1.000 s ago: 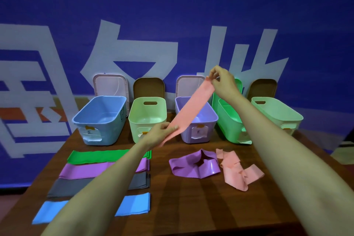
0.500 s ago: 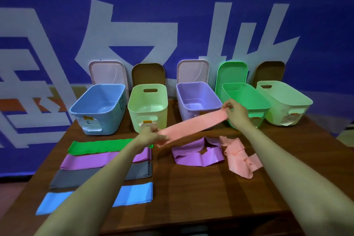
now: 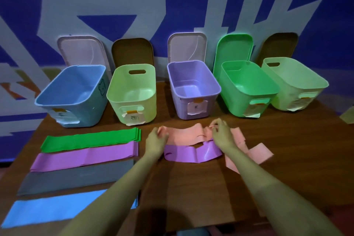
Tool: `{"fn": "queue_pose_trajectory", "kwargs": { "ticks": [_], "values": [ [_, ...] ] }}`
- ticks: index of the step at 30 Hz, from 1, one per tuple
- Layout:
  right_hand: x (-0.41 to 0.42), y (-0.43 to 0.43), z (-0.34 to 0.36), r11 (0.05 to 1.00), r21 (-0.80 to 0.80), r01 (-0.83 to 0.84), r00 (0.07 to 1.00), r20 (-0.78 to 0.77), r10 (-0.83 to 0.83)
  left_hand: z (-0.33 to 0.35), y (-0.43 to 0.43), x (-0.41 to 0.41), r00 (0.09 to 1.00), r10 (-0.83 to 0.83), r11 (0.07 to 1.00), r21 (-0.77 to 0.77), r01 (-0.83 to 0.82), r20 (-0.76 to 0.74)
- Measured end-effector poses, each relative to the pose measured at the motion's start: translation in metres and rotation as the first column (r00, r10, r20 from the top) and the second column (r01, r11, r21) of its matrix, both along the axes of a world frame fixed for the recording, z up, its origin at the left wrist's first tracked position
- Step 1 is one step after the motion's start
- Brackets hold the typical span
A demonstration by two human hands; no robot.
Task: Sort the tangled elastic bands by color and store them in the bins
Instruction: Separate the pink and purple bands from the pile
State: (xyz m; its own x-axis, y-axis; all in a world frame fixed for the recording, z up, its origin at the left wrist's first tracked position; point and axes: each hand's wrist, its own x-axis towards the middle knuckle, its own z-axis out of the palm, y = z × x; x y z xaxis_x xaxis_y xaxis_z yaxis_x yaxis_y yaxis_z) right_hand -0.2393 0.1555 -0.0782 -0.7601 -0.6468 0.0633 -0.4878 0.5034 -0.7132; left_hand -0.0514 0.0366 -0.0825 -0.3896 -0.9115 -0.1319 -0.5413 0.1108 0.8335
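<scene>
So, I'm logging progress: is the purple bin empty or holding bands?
Empty. The purple bin shows only its bare floor and walls, no band inside; the stacked purple bands lie flat on the table in front.

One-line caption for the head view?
Left hand and right hand hold a pink elastic band by its ends, just behind a loose purple band on the wooden table.

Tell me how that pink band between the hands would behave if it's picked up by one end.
Probably floppy: the pink band buckles and wrinkles between the left hand and right hand, so it would likely dangle. It looks thin, so probably light. It overlaps the purple band, which it might drag along.
</scene>
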Motion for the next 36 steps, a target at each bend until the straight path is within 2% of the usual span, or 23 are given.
{"fn": "queue_pose_trajectory", "kwargs": {
  "ticks": [2,3,5,6,7,10,12,14,16,18,20,22,24,27,29,33,36],
  "values": [
    [0.006,0.002,-0.013,0.986,0.143,-0.088,0.987,-0.119,0.105,-0.009,0.014,-0.003,0.985,-0.071,0.968,-0.228,0.105,0.155],
    [0.006,0.002,-0.017,0.969,0.220,-0.114,0.969,-0.191,0.158,-0.013,0.020,-0.005,0.967,-0.082,0.945,-0.290,0.152,0.242],
    [0.007,0.002,-0.018,0.954,0.272,-0.129,0.936,-0.283,0.208,-0.015,0.032,-0.008,0.906,-0.103,0.895,-0.359,0.264,0.410],
    [0.010,0.002,-0.016,0.958,0.259,-0.125,0.934,-0.294,0.201,-0.016,0.037,-0.009,0.888,-0.115,0.881,-0.368,0.298,0.445],
    [0.012,0.003,-0.013,0.962,0.248,-0.119,0.943,-0.276,0.188,-0.016,0.040,-0.009,0.896,-0.124,0.888,-0.355,0.292,0.427],
    [0.019,0.011,-0.006,0.977,0.167,-0.129,0.966,-0.203,0.162,-0.009,0.041,-0.003,0.972,-0.119,0.953,-0.250,0.169,0.204],
    [0.023,0.022,-0.001,0.985,0.097,-0.142,0.960,-0.229,0.161,-0.002,0.036,0.006,0.994,-0.086,0.970,-0.224,0.098,0.064],
    [0.024,0.033,0.001,0.984,0.101,-0.144,0.940,-0.297,0.168,0.000,0.032,0.019,0.998,-0.054,0.977,-0.206,0.049,-0.021],
    [0.028,0.042,-0.002,0.971,0.183,-0.156,0.928,-0.311,0.207,-0.005,0.030,0.031,0.996,-0.088,0.979,-0.181,0.091,0.023],
    [0.031,0.047,-0.006,0.953,0.254,-0.162,0.944,-0.242,0.225,-0.011,0.034,0.038,0.980,-0.158,0.970,-0.166,0.177,0.125],
    [0.033,0.047,-0.004,0.962,0.229,-0.149,0.957,-0.212,0.199,-0.011,0.038,0.041,0.964,-0.182,0.952,-0.208,0.222,0.195],
    [0.032,0.046,0.004,0.984,0.127,-0.122,0.968,-0.204,0.147,-0.003,0.039,0.041,0.965,-0.139,0.940,-0.277,0.199,0.222],
    [0.031,0.045,0.015,0.996,0.005,-0.091,0.986,-0.140,0.091,0.006,0.037,0.043,0.987,-0.090,0.956,-0.266,0.123,0.135],
    [0.028,0.046,0.032,0.991,-0.123,-0.049,0.998,-0.045,0.043,0.020,0.034,0.047,0.992,-0.046,0.991,-0.132,0.031,-0.116],
    [0.024,0.046,0.046,0.981,-0.192,-0.013,1.000,0.020,0.017,0.032,0.025,0.047,0.974,0.023,0.998,-0.056,-0.037,-0.223],
    [0.000,0.037,0.062,0.942,-0.329,0.063,0.991,0.130,-0.021,0.049,0.000,0.046,0.920,0.115,0.992,0.095,-0.086,-0.374],
    [-0.018,0.028,0.064,0.931,-0.337,0.138,0.978,0.194,-0.075,0.047,-0.018,0.039,0.916,0.119,0.989,0.132,-0.073,-0.383]
  ]
}}
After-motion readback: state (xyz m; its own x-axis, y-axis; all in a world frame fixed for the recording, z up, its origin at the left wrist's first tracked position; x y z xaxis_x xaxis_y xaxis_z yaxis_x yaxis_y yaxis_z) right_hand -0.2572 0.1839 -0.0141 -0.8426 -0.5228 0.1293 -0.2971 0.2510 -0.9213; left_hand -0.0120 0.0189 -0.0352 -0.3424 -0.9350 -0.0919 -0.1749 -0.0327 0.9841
